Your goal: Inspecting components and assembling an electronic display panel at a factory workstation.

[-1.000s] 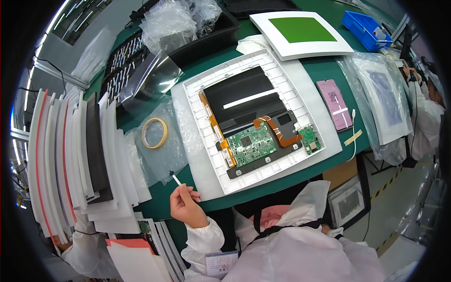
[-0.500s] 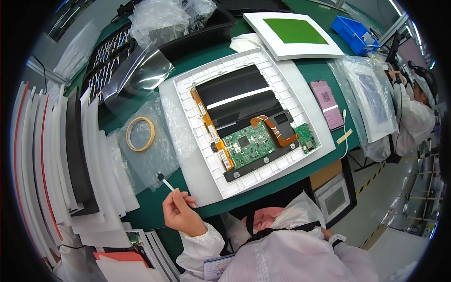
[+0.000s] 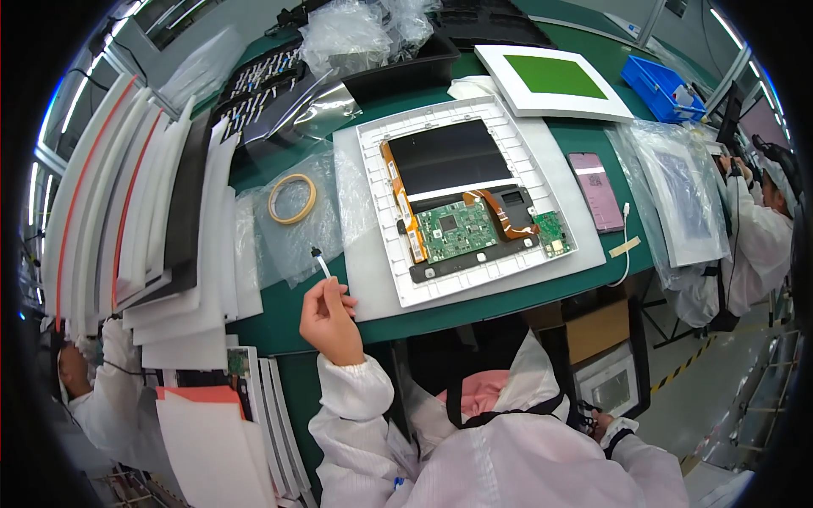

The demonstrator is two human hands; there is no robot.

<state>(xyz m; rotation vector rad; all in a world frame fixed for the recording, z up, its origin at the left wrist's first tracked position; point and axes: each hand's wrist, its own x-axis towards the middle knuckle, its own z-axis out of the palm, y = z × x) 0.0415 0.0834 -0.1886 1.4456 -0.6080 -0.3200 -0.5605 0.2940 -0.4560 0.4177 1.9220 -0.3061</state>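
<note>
My left hand [image 3: 330,317] pinches a short white strip-like cable with a black end [image 3: 322,264] between thumb and fingertips, held upright at the table's near edge. Right of it lies an open white display frame [image 3: 385,195], back side up. Inside the frame are a dark panel [image 3: 449,157], a green circuit board [image 3: 461,233], a smaller green board [image 3: 553,233] and an orange-brown ribbon cable [image 3: 500,216]. My right hand [image 3: 601,423] is low at my right side, beside something black. Its fingers are partly hidden, so I cannot make out whether it grips anything.
A roll of tan tape [image 3: 292,199] lies on clear plastic. White foam sheets [image 3: 161,212] stand at left. Black trays [image 3: 262,89] hold several similar strips. A pink-screened phone [image 3: 595,190], a white cable [image 3: 627,245] and a blue bin [image 3: 663,89] are at right. Another person [image 3: 754,229] works there.
The view has shifted, and more shows at the left, including another person. My left hand still pinches the strip-like cable. More of my right hand shows, now beside the black item.
</note>
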